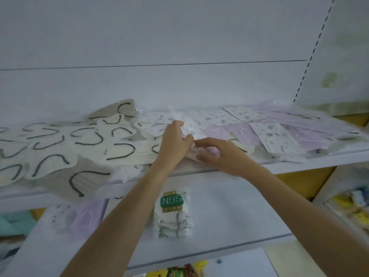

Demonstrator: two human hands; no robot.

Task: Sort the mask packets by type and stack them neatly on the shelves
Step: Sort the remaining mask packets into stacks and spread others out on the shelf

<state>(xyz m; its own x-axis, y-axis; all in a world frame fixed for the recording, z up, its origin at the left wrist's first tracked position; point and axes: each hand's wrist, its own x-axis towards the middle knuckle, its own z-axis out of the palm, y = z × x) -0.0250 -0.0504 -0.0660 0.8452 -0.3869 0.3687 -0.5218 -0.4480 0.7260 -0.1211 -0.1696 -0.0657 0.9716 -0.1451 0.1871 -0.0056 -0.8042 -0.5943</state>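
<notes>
At the upper shelf's (pixel 299 159) front edge, left hand (pixel 175 140) grips a patterned packet (pixel 187 125), long axis running backward; right hand (pixel 221 156) curls beside it, grip unclear.

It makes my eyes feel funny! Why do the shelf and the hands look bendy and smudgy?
Head view: the wide lens bows the upper shelf edge and slotted post; the left hand, gripping a printed packet, and right hand are motion-smeared; the N95 packet is readable; light is soft, no glare.
</notes>
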